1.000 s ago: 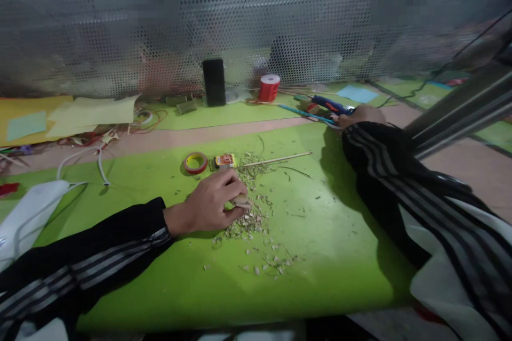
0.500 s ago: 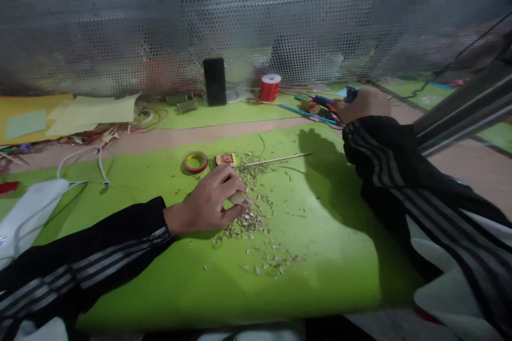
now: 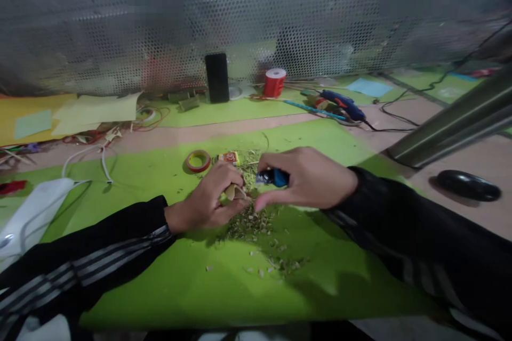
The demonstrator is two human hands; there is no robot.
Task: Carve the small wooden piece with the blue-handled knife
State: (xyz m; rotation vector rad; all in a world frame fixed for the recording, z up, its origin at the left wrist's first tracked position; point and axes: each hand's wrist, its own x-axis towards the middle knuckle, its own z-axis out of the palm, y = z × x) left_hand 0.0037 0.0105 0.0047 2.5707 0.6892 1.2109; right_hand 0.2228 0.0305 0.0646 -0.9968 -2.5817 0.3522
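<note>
Near the middle of the green work surface, my left hand (image 3: 210, 194) is closed around a small tan piece (image 3: 235, 192) that looks like folded card or paper. Just right of it, my right hand (image 3: 310, 178) grips a small blue lighter (image 3: 280, 177) with a dark, shiny end pointing left. The lighter is close to the tan piece, apart from it. No flame is visible. Under and in front of both hands lie scattered dry shavings (image 3: 252, 224). A small matchbox-like packet (image 3: 229, 157) and a roll of red tape (image 3: 198, 161) sit just behind my left hand.
A black phone (image 3: 216, 78) stands against the perforated metal screen (image 3: 240, 16), beside a red spool (image 3: 274, 83). A blue glue gun (image 3: 342, 104) lies at back right. A metal pole (image 3: 452, 122) rises at right near a black oval object (image 3: 468, 185). A white power strip (image 3: 32, 213) lies left.
My right hand has come from the back right to the middle, bringing the lighter beside my left hand. The left hand keeps its hold, with the tan piece turned slightly.
</note>
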